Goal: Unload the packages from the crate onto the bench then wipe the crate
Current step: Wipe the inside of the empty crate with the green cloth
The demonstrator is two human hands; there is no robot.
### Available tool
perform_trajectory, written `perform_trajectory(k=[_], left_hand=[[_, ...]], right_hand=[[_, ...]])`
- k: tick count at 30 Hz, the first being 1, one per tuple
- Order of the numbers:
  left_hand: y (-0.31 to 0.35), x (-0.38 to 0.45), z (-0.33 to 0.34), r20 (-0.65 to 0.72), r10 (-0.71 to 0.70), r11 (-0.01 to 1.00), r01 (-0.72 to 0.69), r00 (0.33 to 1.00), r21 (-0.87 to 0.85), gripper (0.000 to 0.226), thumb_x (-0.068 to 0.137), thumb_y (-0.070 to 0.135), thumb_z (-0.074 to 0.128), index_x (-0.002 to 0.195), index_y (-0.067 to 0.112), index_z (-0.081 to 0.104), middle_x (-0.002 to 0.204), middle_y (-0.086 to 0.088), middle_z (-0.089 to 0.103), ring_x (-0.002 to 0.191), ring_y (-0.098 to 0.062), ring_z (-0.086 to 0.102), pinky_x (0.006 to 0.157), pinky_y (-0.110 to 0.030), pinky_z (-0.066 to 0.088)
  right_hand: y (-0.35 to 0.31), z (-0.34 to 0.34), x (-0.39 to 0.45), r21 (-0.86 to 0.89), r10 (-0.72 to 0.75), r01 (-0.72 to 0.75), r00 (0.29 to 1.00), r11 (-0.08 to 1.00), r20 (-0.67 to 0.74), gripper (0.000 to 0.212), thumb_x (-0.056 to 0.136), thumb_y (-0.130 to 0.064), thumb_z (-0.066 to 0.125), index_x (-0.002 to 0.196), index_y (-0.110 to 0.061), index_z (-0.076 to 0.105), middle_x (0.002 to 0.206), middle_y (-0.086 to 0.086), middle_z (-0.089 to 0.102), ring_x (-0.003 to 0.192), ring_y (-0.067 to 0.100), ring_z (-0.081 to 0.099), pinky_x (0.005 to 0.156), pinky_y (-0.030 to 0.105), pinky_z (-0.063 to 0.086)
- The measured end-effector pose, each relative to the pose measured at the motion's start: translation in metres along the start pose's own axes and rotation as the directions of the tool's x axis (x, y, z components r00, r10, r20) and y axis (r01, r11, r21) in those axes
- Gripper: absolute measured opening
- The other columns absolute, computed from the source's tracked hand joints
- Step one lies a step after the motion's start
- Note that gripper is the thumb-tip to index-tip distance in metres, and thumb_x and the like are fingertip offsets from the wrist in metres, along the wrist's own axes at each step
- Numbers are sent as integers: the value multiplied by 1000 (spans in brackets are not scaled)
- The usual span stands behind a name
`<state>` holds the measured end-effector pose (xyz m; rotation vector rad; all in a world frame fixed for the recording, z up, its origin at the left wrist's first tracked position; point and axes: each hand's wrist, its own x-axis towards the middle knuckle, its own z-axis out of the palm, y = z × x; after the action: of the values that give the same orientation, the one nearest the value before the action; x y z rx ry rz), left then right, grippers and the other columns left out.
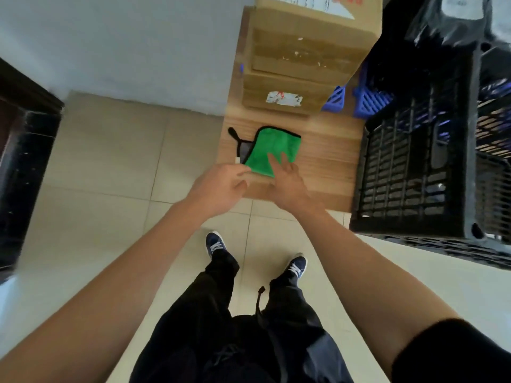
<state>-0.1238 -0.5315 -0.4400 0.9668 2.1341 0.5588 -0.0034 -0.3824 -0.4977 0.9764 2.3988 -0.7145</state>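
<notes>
Crate [414,167] black plastic lattice, folded green cloth [272,150] under both hands.

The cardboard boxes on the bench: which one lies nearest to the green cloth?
The lowest box, the one with the torn white label on its front. It sits at the bottom of the stack, just beyond the green cloth; the other boxes rest above it.

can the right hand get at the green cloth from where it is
Probably yes: the right hand already has straight fingers lying on the green cloth on the bench, and nothing sits between them.
</notes>
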Motion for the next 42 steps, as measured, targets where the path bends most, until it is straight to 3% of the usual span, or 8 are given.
perform_trajectory(k=[7,13,18,22,25,31,36,42], left_hand=[[-24,1,18,79,-21,998,16,997,63,39,98,28,57,136,25,64,132,2,67,121,-23,61,100,-44,50],[-37,-3,24,112,-64,997,59,992,45,37,97,31,57,133,33,64,133,11,66,121,-18,62,102,-42,49],[-42,-5,27,136,-76,996,69,988,52,31,98,34,57,128,32,65,126,9,68,119,-21,59,99,-44,49],[-47,-13,24,154,-65,997,60,986,41,33,99,34,58,131,32,65,126,10,68,119,-18,60,101,-43,49],[-50,-17,17,147,-66,997,61,987,39,34,99,33,59,131,33,65,126,10,68,119,-17,61,102,-42,48],[-35,-15,-7,18,-7,997,9,1000,-80,29,98,27,63,125,33,70,114,11,72,108,-10,66,89,-24,43],[8,-14,-24,-62,59,987,-67,996,-145,28,97,25,62,123,30,70,114,15,71,106,-3,64,85,-12,42],[69,-35,-43,-303,108,954,-184,947,-235,20,97,34,63,114,37,73,107,24,72,91,9,66,74,-2,43]], right_hand=[[0,23,18,-87,-19,14,999,996,-51,84,93,-11,55,161,-26,9,169,6,5,154,28,11,117,57,24],[0,32,17,-186,9,-47,980,981,-200,68,94,-22,59,156,-26,31,143,11,44,131,34,39,109,54,33],[1,44,15,-233,-84,38,978,972,-192,63,92,-17,64,150,-25,42,161,6,25,145,35,24,116,51,28],[4,50,12,-98,-25,3,974,995,-223,45,96,-11,58,139,-22,59,158,0,38,142,32,31,112,47,34],[4,38,6,185,76,-27,962,982,-261,39,92,-7,57,129,-16,65,138,5,59,125,32,50,100,46,47],[-3,-12,-31,668,258,47,900,743,-351,39,85,-1,57,121,-13,68,108,3,72,99,20,64,83,31,52],[1,-69,-70,792,277,211,859,573,-430,34,86,-2,63,115,-19,69,102,-8,72,98,8,67,84,27,56],[17,-126,-116,796,196,333,854,506,-482,16,92,-16,64,101,-23,75,94,-5,77,92,14,72,87,46,59]])
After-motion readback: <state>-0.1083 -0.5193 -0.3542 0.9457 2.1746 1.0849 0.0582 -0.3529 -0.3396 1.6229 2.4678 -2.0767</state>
